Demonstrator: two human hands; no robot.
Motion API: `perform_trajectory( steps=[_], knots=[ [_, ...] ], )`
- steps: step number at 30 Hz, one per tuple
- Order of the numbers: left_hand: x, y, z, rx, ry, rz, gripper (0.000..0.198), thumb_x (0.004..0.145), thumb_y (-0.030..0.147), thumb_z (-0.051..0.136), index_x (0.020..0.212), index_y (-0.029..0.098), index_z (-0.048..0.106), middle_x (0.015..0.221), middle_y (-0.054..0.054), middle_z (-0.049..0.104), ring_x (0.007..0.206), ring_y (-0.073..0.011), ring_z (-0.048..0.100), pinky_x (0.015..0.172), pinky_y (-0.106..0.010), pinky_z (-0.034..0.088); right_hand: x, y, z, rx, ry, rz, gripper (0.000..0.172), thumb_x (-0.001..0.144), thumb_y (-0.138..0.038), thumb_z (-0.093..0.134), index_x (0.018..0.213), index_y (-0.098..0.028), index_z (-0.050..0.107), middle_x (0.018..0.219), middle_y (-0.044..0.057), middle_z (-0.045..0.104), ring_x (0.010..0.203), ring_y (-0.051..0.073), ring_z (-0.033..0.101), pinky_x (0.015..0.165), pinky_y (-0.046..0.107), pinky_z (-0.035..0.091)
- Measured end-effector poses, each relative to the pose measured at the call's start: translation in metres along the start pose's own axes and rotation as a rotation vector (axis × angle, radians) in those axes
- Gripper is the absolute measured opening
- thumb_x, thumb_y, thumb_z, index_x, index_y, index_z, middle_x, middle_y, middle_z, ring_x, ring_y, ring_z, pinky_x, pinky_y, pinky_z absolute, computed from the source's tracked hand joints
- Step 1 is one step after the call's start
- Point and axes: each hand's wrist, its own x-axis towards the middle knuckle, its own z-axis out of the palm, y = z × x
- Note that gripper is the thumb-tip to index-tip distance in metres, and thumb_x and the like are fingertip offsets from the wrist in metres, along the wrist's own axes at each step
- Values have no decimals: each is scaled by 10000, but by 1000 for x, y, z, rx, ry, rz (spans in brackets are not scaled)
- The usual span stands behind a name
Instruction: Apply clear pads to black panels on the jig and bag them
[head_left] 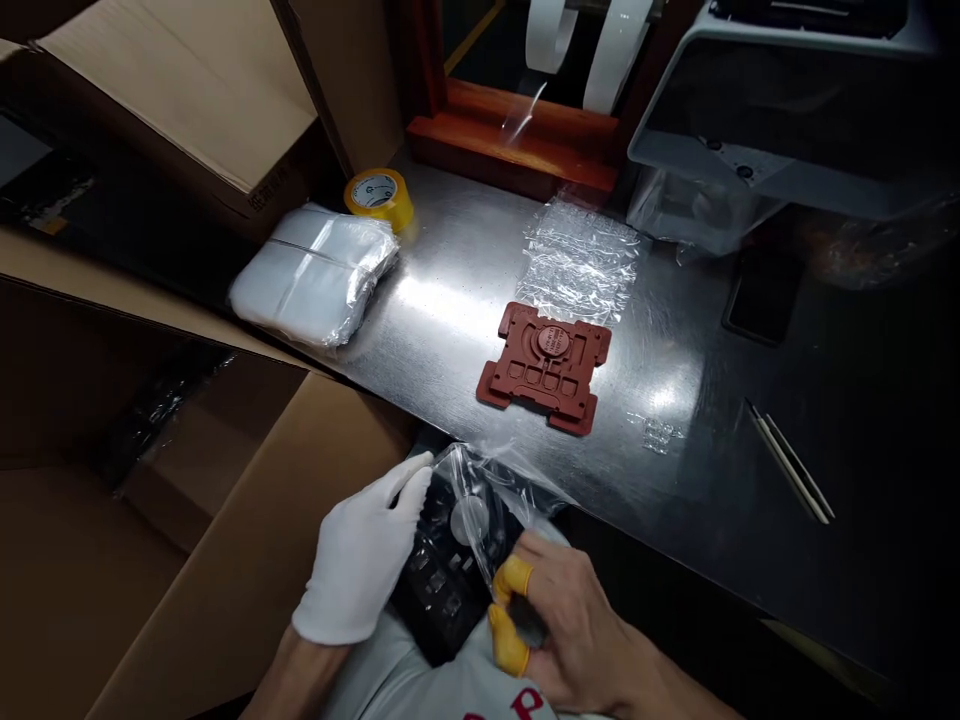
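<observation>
Two on plastic bag (469, 500): left hand (360, 555), right hand (577, 620) | tray label (552, 340) unreadable

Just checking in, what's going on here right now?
A person is handling a black device in a clear plastic bag, held low against their white shirt at the edge of a steel bench. The white-gloved left hand touches the bag, while the right hand, wearing yellow finger cots, grips it. On the bench lie a reddish-brown moulded plate, a clear plastic sheet, a white wrapped pack and a roll of tape.
</observation>
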Motion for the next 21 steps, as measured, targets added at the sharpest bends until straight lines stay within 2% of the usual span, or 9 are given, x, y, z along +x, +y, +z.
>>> perform_trajectory(
  steps=[2,4,6,8,12,14,16,18,21],
  knots=[
    [3,6,2,18,-26,32,298,924,498,551,1154,414,722,1175,97,728,1087,-241,691,939,-316,481,17,-4,2,-16,115,91,166,759,-147,548,740,-225,402,735,4,508,691,168,474,618,303,340],
    [6,12,2,24,-50,20,348,891,528,588,1195,404,704,1143,69,742,1057,-257,701,890,-323,495,35,-2,3,3,165,265,172,795,-164,543,744,-229,393,723,-9,508,665,159,480,615,298,350],
    [10,16,1,19,-78,-11,415,855,552,623,1233,391,684,1105,43,754,1032,-263,707,845,-320,504,51,4,4,63,154,397,97,827,-194,547,833,-229,457,702,-29,535,611,147,491,588,285,353],
    [13,18,0,25,-100,-33,448,841,541,631,1258,380,669,1087,27,756,1021,-266,706,820,-319,506,67,7,6,71,167,436,89,866,-225,532,952,-220,510,701,-33,563,590,147,510,580,282,359],
    [19,13,1,18,-184,59,481,867,360,571,1346,336,608,1033,-3,759,940,-255,715,811,-334,508,91,-6,15,-74,204,239,125,915,-203,449,884,-204,570,692,1,586,580,152,505,579,292,350],
    [23,5,3,-138,-213,137,488,853,278,562,1338,294,614,1027,-4,758,916,-223,713,825,-307,513,97,-20,18,-97,130,133,166,894,-153,442,925,-194,599,725,14,612,591,155,519,582,291,366],
    [29,-4,3,-336,-198,136,420,854,311,600,1267,261,662,1039,-5,756,926,-205,710,823,-273,524,96,-32,17,-101,35,61,263,869,-108,455,1076,-184,600,822,31,645,670,168,568,629,289,416],
    [36,-11,-2,-451,-113,70,355,879,415,619,1172,239,717,1049,-10,757,974,-208,703,839,-257,529,91,-34,12,-198,-4,7,338,853,-82,464,1158,-179,574,909,61,648,773,201,593,690,313,454],
    [47,-16,-16,-484,93,-21,348,919,456,593,1131,231,752,1119,-17,749,1103,-212,671,938,-249,502,85,-21,0,-477,123,16,342,868,-96,474,1198,-152,545,926,102,620,813,248,575,701,367,469]
  ],
)
